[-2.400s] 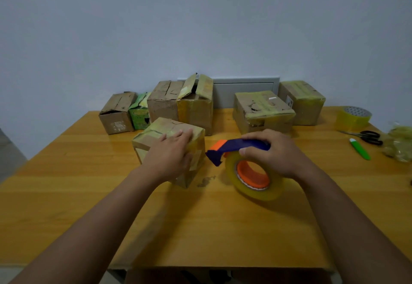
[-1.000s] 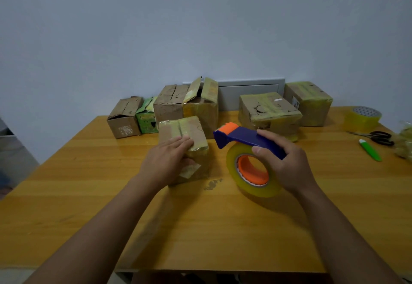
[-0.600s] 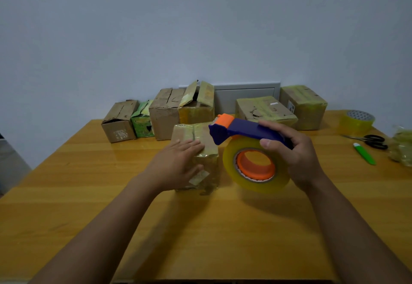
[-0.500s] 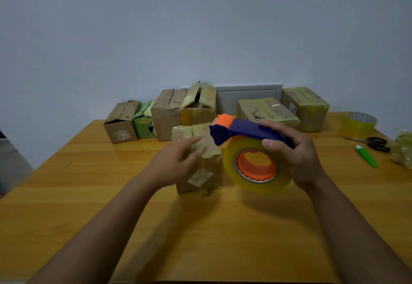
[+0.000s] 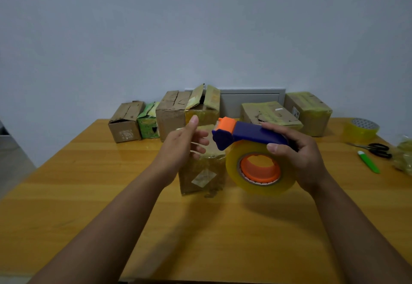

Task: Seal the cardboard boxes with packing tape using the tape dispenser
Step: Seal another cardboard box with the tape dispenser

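Note:
A small tape-covered cardboard box (image 5: 201, 175) stands on the wooden table (image 5: 200, 234) in front of me. My right hand (image 5: 298, 156) grips a tape dispenser (image 5: 249, 136) with a blue handle, an orange tip and a big yellowish tape roll (image 5: 260, 167), held above the table just right of the box. My left hand (image 5: 182, 147) hovers over the box's top left, fingers relaxed and spread toward the dispenser's tip, holding nothing. The hand hides part of the box top.
Several cardboard boxes line the wall: a small brown one (image 5: 126, 122), a green one (image 5: 148, 120), an open-flapped pair (image 5: 189, 112), and two taped ones (image 5: 270, 113) (image 5: 308, 111). A spare tape roll (image 5: 361, 128), scissors (image 5: 376, 149) and a green cutter (image 5: 369, 162) lie at right.
My left hand has lifted off the box top and opened toward the dispenser's tip. My right hand has raised the dispenser off the table and brought it closer to the box.

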